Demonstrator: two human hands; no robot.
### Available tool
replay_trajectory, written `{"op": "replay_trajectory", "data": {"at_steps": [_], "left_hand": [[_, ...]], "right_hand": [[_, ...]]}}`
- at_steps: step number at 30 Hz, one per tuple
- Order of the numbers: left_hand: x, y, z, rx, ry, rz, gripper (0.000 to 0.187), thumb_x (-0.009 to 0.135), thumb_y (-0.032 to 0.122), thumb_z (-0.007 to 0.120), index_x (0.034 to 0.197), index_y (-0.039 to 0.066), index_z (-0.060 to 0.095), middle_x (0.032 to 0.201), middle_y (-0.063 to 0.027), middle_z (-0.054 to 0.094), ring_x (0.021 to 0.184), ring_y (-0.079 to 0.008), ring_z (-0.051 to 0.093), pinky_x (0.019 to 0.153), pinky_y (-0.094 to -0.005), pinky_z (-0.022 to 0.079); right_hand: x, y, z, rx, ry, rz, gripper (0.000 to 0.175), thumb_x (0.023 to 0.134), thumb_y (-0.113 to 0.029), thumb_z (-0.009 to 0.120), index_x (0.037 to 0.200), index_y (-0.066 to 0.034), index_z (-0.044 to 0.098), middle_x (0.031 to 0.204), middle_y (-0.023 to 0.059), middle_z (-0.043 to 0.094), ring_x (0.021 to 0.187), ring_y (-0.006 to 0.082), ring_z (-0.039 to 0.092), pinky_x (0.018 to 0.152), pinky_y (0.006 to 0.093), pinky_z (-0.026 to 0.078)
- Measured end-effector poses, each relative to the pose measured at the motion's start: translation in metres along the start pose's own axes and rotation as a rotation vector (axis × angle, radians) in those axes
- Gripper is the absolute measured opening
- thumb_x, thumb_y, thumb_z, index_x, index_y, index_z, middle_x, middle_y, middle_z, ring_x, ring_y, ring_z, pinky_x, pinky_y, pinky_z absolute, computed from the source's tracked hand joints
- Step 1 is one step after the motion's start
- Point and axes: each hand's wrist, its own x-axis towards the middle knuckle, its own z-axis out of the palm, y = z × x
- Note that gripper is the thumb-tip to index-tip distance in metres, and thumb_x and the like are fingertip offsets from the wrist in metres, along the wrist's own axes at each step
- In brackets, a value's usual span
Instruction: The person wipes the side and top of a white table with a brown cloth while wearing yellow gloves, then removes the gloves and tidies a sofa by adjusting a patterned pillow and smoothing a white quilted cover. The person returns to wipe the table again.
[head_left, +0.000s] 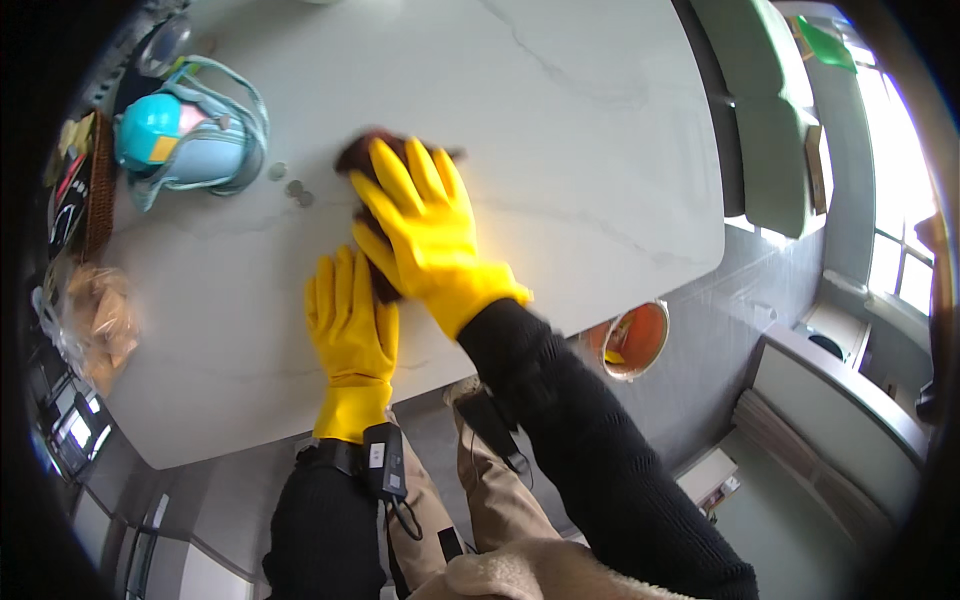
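Note:
My right hand (424, 232), in a yellow rubber glove, presses a dark red cloth (360, 154) against the white marble-patterned tabletop (570, 202). Parts of the cloth show past the fingertips and below the thumb; the rest is hidden under the palm. Just left of it my left hand (349, 322), gloved the same way, rests flat on the table with its fingers stretched out and nothing in them. Its thumb is beside the lower end of the cloth. A few small round coin-like discs (298, 191) lie on the table beyond my left fingertips.
Along the left side are a light blue bag (214, 154) with a turquoise item, a wicker basket (100, 187) of small things, and a brown crumpled bag in clear plastic (105, 315). An orange bucket (641, 341) stands below the near edge. Green bench seating (772, 165) is at right.

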Motion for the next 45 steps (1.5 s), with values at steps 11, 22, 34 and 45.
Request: {"op": "replay_trajectory", "data": {"at_steps": [11,22,34,45], "left_hand": [[0.006,0.005,-0.010,0.021,-0.084,-0.028,0.051,0.098,0.024,0.057,0.145,0.005,0.051,0.149,-0.0184,0.050,0.140,-0.0414,0.042,0.119,-0.0527,0.028],[0.008,0.007,-0.014,-0.133,-0.093,-0.110,0.055,0.095,0.028,0.059,0.144,0.005,0.052,0.150,-0.0189,0.049,0.138,-0.0425,0.043,0.116,-0.0541,0.030],[0.002,0.005,-0.002,0.131,-0.091,-0.008,0.052,0.096,0.029,0.057,0.143,0.006,0.054,0.147,-0.0171,0.053,0.137,-0.0408,0.047,0.117,-0.0544,0.029],[0.002,0.007,-0.001,0.086,-0.075,0.002,0.051,0.096,0.025,0.057,0.142,0.002,0.053,0.148,-0.0200,0.051,0.137,-0.0441,0.045,0.115,-0.0558,0.031]], "right_hand": [[-0.049,0.181,-0.114,-0.596,0.113,0.334,0.047,0.089,-0.031,0.070,0.130,-0.0103,0.062,0.141,0.0193,0.054,0.128,0.0419,0.049,0.109,0.0490,0.040],[-0.127,0.024,-0.086,-0.563,-0.062,0.623,0.057,0.087,-0.029,0.068,0.137,-0.0040,0.055,0.153,0.0280,0.039,0.142,0.0494,0.035,0.118,0.0599,0.025],[0.092,0.113,-0.001,-0.195,0.046,-0.203,0.046,0.085,-0.035,0.071,0.124,-0.0123,0.067,0.136,0.0149,0.060,0.122,0.0366,0.055,0.103,0.0482,0.044],[-0.084,0.254,-0.175,-0.786,0.007,0.577,0.052,0.099,-0.043,0.055,0.141,-0.0119,0.055,0.156,0.0170,0.041,0.139,0.0391,0.042,0.114,0.0471,0.036]]}}
